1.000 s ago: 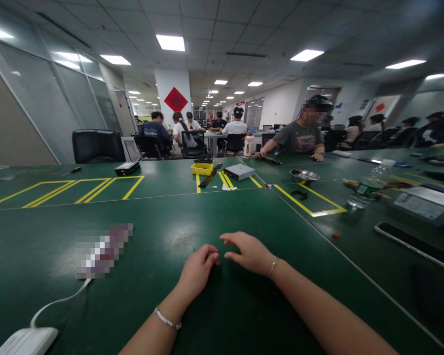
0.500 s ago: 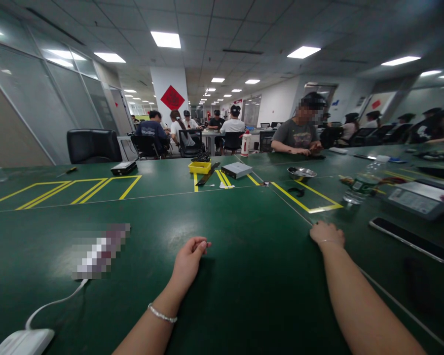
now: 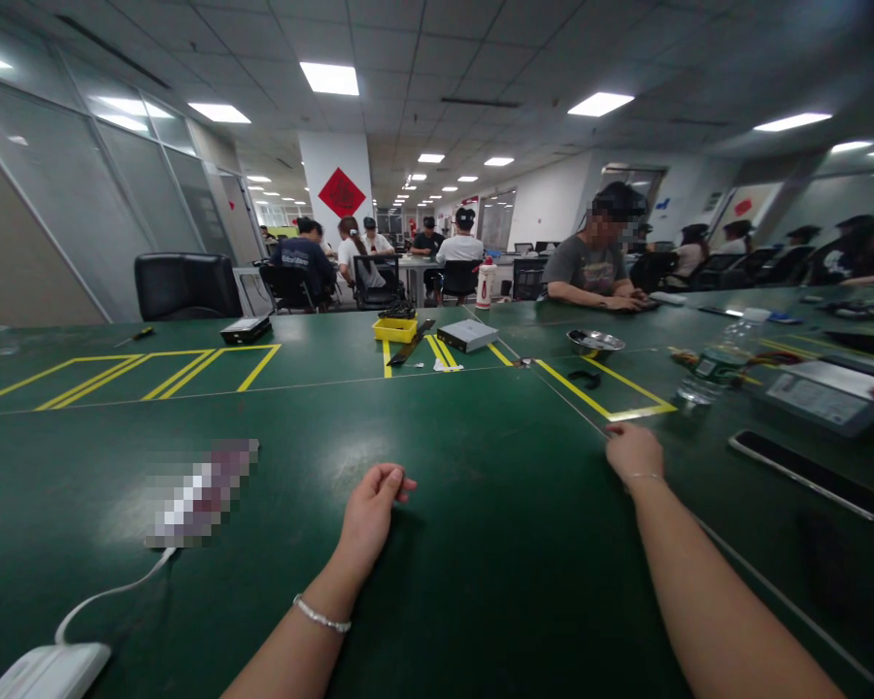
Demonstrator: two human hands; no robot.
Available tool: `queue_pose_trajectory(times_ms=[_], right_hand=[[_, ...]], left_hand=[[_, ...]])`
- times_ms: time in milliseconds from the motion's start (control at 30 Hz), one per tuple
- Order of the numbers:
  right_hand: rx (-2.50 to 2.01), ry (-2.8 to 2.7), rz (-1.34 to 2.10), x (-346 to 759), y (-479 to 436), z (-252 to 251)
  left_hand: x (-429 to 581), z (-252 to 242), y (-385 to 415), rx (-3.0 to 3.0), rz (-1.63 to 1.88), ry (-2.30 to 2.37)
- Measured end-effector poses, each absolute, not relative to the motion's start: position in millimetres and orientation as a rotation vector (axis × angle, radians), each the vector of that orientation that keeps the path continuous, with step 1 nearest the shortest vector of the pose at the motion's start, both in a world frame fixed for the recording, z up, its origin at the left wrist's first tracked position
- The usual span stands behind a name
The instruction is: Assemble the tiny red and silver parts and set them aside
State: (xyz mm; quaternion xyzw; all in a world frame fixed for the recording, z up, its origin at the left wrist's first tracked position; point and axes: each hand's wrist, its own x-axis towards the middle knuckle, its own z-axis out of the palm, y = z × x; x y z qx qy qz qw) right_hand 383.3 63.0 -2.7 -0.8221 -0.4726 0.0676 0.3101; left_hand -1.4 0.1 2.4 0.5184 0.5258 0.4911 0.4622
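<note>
Loosely curled, my left hand [image 3: 376, 497] rests on the green table [image 3: 495, 544], its thumb against the fingers. Whatever may be between the fingertips is too small to make out. To the right, my right hand [image 3: 635, 452] lies on the table beside the seam, near the front corner of a yellow tape outline [image 3: 641, 413]. Its fingers are bent, and the far side hides their tips and anything in them. Left of my left hand lies a blurred-out device [image 3: 202, 493] with a white cable [image 3: 109, 590].
A smartphone [image 3: 808, 474], a water bottle [image 3: 720, 361] and a grey metal box [image 3: 820, 396] are at right. Farther back are a metal bowl [image 3: 595, 341], a yellow tray [image 3: 393, 332] and a silver box [image 3: 467, 335]. A person [image 3: 597, 257] sits across the table.
My right hand has shifted slightly left and up, with its fingers drawn in more. My left hand stays almost in place. The person across has leaned a little to the right.
</note>
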Motion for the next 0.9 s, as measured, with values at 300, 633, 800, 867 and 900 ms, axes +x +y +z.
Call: queue_pose_trajectory(times_ms=[300, 633, 800, 867, 900], right_hand=[[-1.438, -1.163, 1.099, 250, 64, 6], [-0.882, -1.184, 1.947, 168, 30, -5], [-0.840, -1.166, 1.964, 174, 32, -4], [-0.839, -1.153, 1.963, 173, 31, -4], [-0.841, -1.144, 1.962, 172, 31, -4]], left_hand=[[-1, -4, 4, 1.286, 1.218, 1.249], [2, -1, 0, 1.570, 1.063, 1.392], [0, -4, -1, 1.613, 1.030, 1.323], [1, -4, -1, 1.603, 1.043, 1.317], [1, -3, -1, 1.600, 1.048, 1.315]])
